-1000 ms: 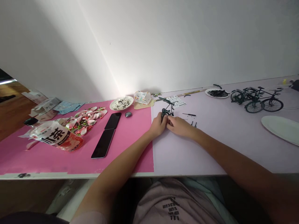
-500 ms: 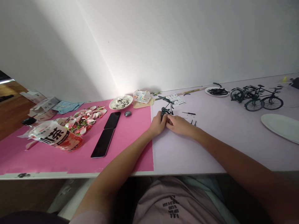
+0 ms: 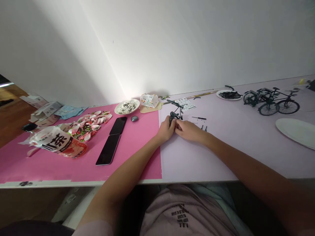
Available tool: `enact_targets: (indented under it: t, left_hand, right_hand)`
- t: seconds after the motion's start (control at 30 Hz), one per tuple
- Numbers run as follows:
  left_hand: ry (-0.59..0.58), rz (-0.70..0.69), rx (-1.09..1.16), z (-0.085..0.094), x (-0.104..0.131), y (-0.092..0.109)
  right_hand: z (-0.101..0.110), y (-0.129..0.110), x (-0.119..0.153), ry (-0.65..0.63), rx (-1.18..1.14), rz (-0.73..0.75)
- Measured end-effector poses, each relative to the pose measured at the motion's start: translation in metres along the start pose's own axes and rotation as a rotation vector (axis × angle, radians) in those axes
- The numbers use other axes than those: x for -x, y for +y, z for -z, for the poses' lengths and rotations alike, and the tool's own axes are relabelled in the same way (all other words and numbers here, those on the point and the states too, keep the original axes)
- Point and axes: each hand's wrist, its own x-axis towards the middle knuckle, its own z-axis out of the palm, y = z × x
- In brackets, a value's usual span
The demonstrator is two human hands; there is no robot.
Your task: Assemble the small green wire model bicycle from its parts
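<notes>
A small dark model bicycle frame (image 3: pixel 176 113) stands partly hidden between my two hands over the pale part of the table. My left hand (image 3: pixel 166 129) is closed around its lower left part, thumb on the near side. Against it from the right, my right hand (image 3: pixel 186 130) has its fingers pinched at the bottom of the same model; whether they hold a smaller piece is hidden. Just right of my hands lie a thin black-handled screwdriver (image 3: pixel 201 118) and small dark parts (image 3: pixel 204 127). Behind the model rests a printed instruction sheet (image 3: pixel 186 104).
Finished-looking model bicycles (image 3: pixel 273 101) stand at the right, near a plate of black parts (image 3: pixel 230 94) and a white plate (image 3: pixel 299 132). Leftward are two phones (image 3: pixel 108 149), a mouse (image 3: pixel 134 118), a plate of small pieces (image 3: pixel 127 107), pink petal-like pieces (image 3: pixel 91 124) and a drink bottle (image 3: pixel 59 142).
The view has shifted very slightly. Both hands stay at the model bicycle in nearly the same pose.
</notes>
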Motion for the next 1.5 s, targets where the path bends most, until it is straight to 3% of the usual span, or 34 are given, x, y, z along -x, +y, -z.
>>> enact_targets:
  t: [1.5]
  left_hand:
    - [-0.005, -0.022, 0.011, -0.0004, -0.0006, -0.0024]
  right_hand:
    - [-0.0037, 0.0058, -0.0032, 0.001, 0.015, 0.020]
